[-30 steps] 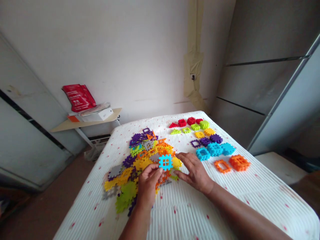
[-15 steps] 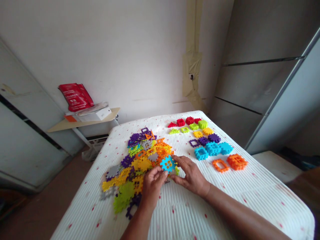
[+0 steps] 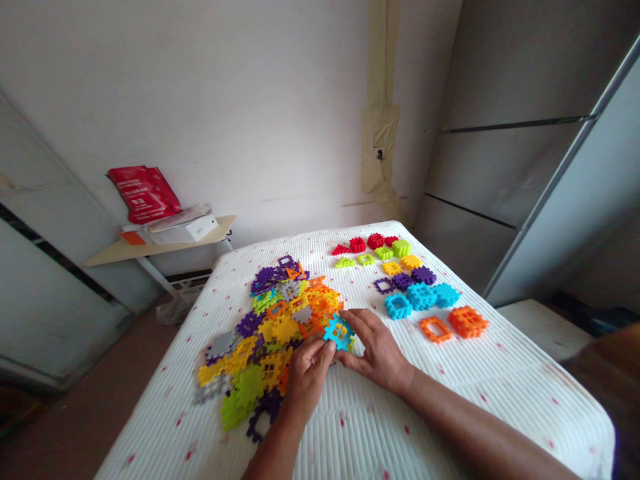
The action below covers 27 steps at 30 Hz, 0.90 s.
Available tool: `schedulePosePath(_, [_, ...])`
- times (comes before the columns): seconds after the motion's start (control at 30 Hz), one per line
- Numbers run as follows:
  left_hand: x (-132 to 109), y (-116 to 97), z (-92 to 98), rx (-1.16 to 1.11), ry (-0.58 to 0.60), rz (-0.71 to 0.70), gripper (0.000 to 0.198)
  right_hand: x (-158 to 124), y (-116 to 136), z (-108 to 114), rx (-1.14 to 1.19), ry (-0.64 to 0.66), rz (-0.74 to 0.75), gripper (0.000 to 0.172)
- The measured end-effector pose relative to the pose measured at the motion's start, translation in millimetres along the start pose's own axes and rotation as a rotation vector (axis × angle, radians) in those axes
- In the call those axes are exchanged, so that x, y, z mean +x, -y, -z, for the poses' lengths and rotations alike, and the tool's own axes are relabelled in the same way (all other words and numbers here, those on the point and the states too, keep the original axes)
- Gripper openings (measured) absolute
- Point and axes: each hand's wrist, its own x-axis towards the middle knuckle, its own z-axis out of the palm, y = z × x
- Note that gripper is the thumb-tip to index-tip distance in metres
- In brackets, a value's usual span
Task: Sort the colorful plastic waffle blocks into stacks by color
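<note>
A blue square piece with a window pattern (image 3: 339,332) is pinched between the thumb and fingers of my left hand (image 3: 309,367). My right hand (image 3: 377,348) curves around the same piece from the right, its fingertips at the upper and lower edges. Bits of yellow and green show behind and beside it. Left of my hands spreads a mixed pile of interlocking pieces (image 3: 280,328) in purple, yellow, orange, green and grey. To the right lie sorted groups: blue stacks (image 3: 421,296), an orange stack (image 3: 468,322) and an orange frame (image 3: 435,329).
Farther back on the covered table (image 3: 500,387) are purple (image 3: 424,275), yellow (image 3: 411,261), green (image 3: 401,248) and red pieces (image 3: 375,241). A side shelf (image 3: 113,251) at the left holds a red bag (image 3: 143,195) and a white box (image 3: 193,230). Grey cabinets (image 3: 495,160) stand at the right.
The whole view has shifted slightly. The blue piece has tilted a little between my hands, with my right fingers still around its edge.
</note>
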Motion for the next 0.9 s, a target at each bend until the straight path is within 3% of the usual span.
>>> schedulePosePath(0.23, [1, 5, 3.5, 0.027, -0.075, -0.055, 0.031, 6, -3, 16, -0.139, -0.026, -0.071, 0.055])
schedulePosePath(0.37, [3, 15, 11.9, 0.044, -0.159, -0.075, 0.031, 8, -30, 46, -0.348, -0.143, -0.209, 0.05])
schedulePosePath(0.5, [4, 20, 15.8, 0.048, -0.177, -0.078, 0.032, 2, -64, 81, -0.575, -0.231, -0.461, 0.042])
schedulePosePath(0.7, [3, 17, 14.3, 0.055, -0.183, -0.073, 0.033, -6, -80, 102, -0.682, -0.108, -0.777, 0.039])
schedulePosePath(0.9, [4, 22, 15.1, 0.044, -0.192, -0.06, 0.034, 0, -69, 97, -0.724, -0.004, -0.882, 0.04])
